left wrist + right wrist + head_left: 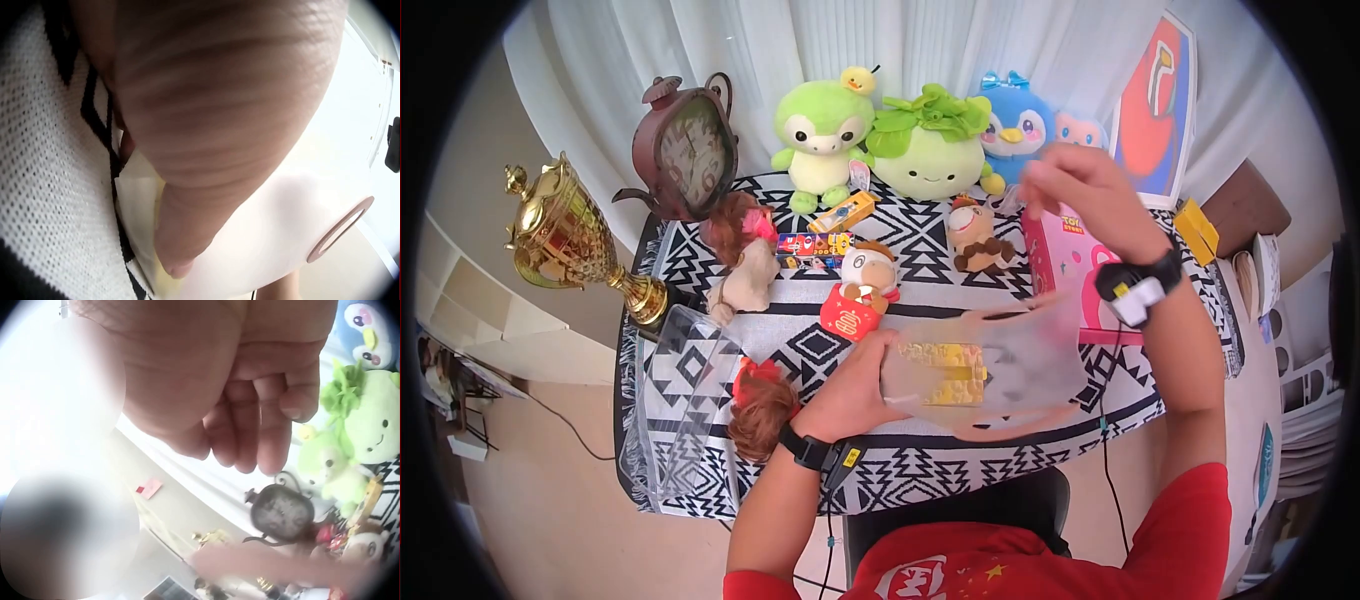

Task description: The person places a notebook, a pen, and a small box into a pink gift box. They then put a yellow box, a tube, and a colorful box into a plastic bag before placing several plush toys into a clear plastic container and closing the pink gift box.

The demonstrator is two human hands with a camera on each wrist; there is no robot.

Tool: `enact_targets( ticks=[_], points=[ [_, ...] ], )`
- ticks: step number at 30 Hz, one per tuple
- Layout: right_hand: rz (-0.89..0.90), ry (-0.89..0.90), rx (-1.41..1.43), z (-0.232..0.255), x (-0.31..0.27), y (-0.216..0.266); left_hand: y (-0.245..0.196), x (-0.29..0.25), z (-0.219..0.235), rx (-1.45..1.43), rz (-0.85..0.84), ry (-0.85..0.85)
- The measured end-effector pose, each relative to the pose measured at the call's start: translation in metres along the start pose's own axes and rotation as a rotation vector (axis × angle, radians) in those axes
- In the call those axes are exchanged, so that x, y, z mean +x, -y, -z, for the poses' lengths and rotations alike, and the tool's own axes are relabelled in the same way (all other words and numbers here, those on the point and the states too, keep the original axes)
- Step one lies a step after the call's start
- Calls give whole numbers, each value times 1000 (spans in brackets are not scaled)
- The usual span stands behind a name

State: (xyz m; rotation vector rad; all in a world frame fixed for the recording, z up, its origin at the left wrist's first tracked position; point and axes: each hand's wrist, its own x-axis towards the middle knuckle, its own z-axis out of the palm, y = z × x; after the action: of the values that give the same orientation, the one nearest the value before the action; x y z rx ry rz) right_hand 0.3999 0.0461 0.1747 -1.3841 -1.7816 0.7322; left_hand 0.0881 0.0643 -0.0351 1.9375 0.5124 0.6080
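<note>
A frosted translucent bag (1025, 365) with pinkish handles lies on its side, its opening toward the right. Gold-patterned yellow boxes (953, 375) show through its wall near the closed end. My left hand (855, 390) grips that end; in the left wrist view the thumb (190, 219) presses on the bag over something pale yellow. Raised above the pink box (1090, 270) at the right is my right hand (1085, 195), blurred in the head view. Its fingers (247, 434) bend loosely in the right wrist view, with nothing between them.
Plush toys (928, 150) line the back beside a teapot-shaped clock (690, 150). A gold trophy (565, 235) stands left, near a clear plastic case (685, 400). Small dolls, including a red-and-white plush (860, 295), lie mid-table. A framed picture (1155, 110) leans at the back right.
</note>
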Motion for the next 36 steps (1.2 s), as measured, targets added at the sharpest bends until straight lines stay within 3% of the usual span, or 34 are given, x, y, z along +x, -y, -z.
enact_targets(
  ticks=[4, 6, 8, 9, 12, 13, 15, 19, 21, 23, 29, 36],
  points=[
    [-123, 170, -34, -28, 33, -58, 15, -2, -1, -91, 38, 18],
    [-161, 262, -62, -40, 48, -61, 11, -3, 2, -29, 7, 42],
    [-192, 422, -347, -56, 67, -55, 5, -3, 5, 10, -41, 36],
    [-189, 425, -346, -65, 76, -64, 2, -3, 6, 49, -91, 31],
    [62, 482, -342, -93, 106, -93, -2, -4, 7, -14, -74, 25],
    [67, 485, -339, -103, 116, -105, -1, -4, 7, -10, -70, 21],
    [246, 408, -455, -126, 133, -132, 1, -5, 7, -13, -69, 43],
    [191, 336, -533, -151, 155, -151, -3, -4, 6, 71, -103, -8],
    [284, 251, -582, -161, 162, -170, 0, -4, 6, 77, -99, 3],
    [183, 261, -623, -164, 165, -169, -2, -4, 6, 89, -96, -10],
    [167, 309, -638, -157, 150, -158, 0, -4, 5, 83, -110, -11],
    [45, 240, -514, -88, 93, -97, 10, -4, 0, 24, -3, 39]
  ],
)
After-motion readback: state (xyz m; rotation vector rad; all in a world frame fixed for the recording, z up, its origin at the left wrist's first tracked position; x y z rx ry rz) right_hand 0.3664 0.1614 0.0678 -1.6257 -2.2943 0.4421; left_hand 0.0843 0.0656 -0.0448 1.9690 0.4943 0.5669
